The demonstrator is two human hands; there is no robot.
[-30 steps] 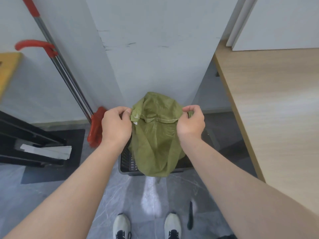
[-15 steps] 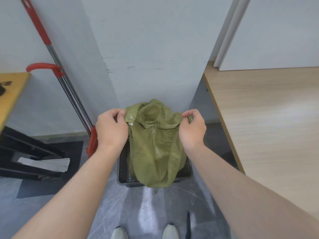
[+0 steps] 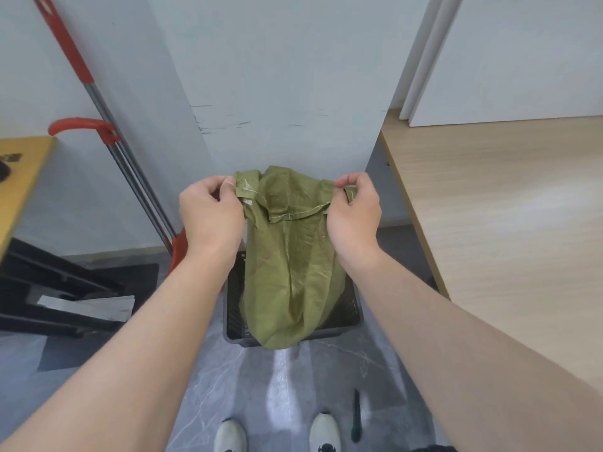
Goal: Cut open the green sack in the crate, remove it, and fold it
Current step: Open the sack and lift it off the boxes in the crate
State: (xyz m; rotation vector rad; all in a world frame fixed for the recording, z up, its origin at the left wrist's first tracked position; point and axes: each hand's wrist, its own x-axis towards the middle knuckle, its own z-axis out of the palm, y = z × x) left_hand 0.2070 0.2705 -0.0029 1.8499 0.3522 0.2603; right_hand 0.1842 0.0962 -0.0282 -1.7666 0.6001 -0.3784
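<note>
While the crumpled green woven sack (image 3: pixel 287 265) hung between them, left hand (image 3: pixel 208 216) pinched one hem corner, right hand (image 3: pixel 354 213) pinched the other, dark plastic crate (image 3: pixel 349 316) below both.

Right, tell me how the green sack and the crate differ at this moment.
The green sack is olive, soft and crumpled; the crate is black, rigid and slotted. The sack hangs, its top hem pinched by the left hand and right hand; the crate sits on the floor. The sack hangs long and narrow; the crate is low and wide. Both are straight ahead of the person.
</note>
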